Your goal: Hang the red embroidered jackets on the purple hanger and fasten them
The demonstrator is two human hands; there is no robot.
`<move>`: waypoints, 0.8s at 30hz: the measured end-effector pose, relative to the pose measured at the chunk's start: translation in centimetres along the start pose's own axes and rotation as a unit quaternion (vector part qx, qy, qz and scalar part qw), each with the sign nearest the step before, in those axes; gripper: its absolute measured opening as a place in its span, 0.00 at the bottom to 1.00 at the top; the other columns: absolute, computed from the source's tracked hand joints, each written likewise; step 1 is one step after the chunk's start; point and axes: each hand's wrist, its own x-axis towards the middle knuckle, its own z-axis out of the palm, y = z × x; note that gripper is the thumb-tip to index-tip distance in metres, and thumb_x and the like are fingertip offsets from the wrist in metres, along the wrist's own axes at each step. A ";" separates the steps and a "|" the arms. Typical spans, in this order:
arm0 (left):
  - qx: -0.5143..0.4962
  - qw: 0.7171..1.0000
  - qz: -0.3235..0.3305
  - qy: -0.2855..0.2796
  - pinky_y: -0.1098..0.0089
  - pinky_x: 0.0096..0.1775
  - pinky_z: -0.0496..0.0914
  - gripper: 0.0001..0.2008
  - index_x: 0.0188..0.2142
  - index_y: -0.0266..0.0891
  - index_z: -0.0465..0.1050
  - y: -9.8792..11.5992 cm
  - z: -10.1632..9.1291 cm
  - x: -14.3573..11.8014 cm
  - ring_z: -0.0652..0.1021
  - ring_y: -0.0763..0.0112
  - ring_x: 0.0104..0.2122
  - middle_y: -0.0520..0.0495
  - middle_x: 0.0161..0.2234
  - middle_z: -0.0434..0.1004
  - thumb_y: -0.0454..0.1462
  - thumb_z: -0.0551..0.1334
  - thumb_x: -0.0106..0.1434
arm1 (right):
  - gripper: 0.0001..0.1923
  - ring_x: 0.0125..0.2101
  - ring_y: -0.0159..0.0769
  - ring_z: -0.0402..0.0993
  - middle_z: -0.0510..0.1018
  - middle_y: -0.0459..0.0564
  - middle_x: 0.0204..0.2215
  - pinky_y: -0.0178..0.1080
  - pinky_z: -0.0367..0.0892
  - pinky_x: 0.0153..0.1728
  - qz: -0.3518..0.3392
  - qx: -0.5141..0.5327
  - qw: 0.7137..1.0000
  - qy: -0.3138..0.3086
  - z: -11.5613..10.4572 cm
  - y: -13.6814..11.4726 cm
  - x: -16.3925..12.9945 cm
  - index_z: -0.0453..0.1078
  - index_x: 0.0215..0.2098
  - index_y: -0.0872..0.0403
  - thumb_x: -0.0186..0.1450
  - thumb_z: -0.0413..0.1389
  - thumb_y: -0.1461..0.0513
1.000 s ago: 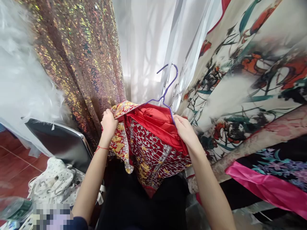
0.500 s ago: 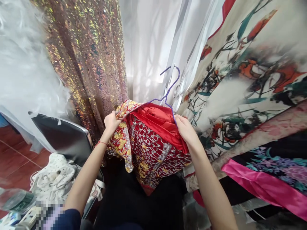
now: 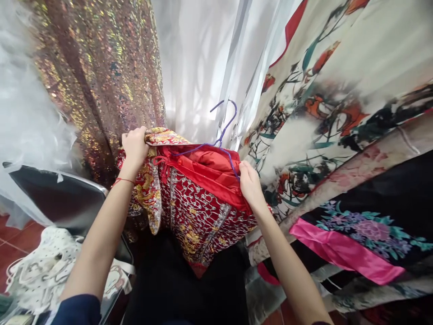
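Note:
A red garment (image 3: 199,207) with gold and silver embroidery and a plain red lining hangs on a purple wire hanger (image 3: 221,131). My left hand (image 3: 134,146) grips the garment's left shoulder at its gold-patterned edge. My right hand (image 3: 249,183) pinches the right shoulder where the red lining meets the hanger's arm. The hanger's hook points up, free of any rail. The garment's lower part drapes down between my forearms.
A brown sequined dress (image 3: 98,76) hangs at left, white sheer fabric (image 3: 199,63) behind, floral printed robes (image 3: 331,113) at right with a pink band (image 3: 341,253). A dark chair (image 3: 61,203) stands lower left with white dotted cloth (image 3: 43,266) beside it.
Both hands and the garment have shifted left. My left hand has moved up along the left shoulder, pulling the fabric wider over the hanger.

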 end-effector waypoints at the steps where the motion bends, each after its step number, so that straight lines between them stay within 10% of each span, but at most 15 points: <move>1: 0.016 0.999 0.008 -0.048 0.55 0.51 0.64 0.16 0.49 0.39 0.71 -0.1 0.3 0.2 0.75 0.47 0.53 0.34 0.49 0.78 0.36 0.55 0.62 | 0.15 0.29 0.36 0.59 0.61 0.43 0.25 0.39 0.56 0.35 0.013 0.005 1.000 -0.010 -0.1 -0.1 0.0 0.53 0.27 0.48 0.70 0.41 0.53; 4: 0.076 0.979 -0.006 -0.189 0.54 0.52 0.63 0.15 0.46 0.36 0.73 -0.2 1.2 -0.1 0.77 0.45 0.49 0.31 0.46 0.80 0.38 0.58 0.60 | 0.14 0.28 0.35 0.59 0.60 0.42 0.24 0.39 0.55 0.34 0.031 0.007 0.999 -0.036 0.0 -0.2 0.0 0.52 0.26 0.48 0.69 0.43 0.53; 9: 0.093 0.993 -0.009 -0.077 0.51 0.54 0.63 0.19 0.51 0.32 0.71 0.4 0.5 -1.9 0.74 0.44 0.55 0.27 0.53 0.75 0.35 0.53 0.63 | 0.15 0.28 0.37 0.59 0.61 0.42 0.23 0.39 0.57 0.33 0.045 0.031 0.997 -0.058 0.0 0.3 0.1 0.52 0.26 0.48 0.67 0.47 0.51; 15: 0.095 0.964 -0.135 -0.207 0.48 0.54 0.65 0.40 0.59 0.17 0.61 -0.1 -3.0 -2.9 0.70 0.35 0.58 0.15 0.56 0.68 0.44 0.66 0.55 | 0.15 0.30 0.36 0.60 0.62 0.43 0.27 0.39 0.60 0.36 0.066 0.095 0.989 -0.086 -0.3 0.4 0.1 0.56 0.27 0.48 0.67 0.49 0.50; 24: 0.109 0.965 -0.143 -0.190 0.56 0.44 0.71 0.20 0.39 0.40 0.78 -1.5 -6.6 -5.8 0.78 0.43 0.47 0.37 0.42 0.82 0.53 0.64 0.57 | 0.15 0.32 0.37 0.61 0.64 0.43 0.28 0.38 0.60 0.38 0.077 0.097 0.988 -0.096 -0.5 0.9 0.3 0.58 0.28 0.48 0.67 0.49 0.50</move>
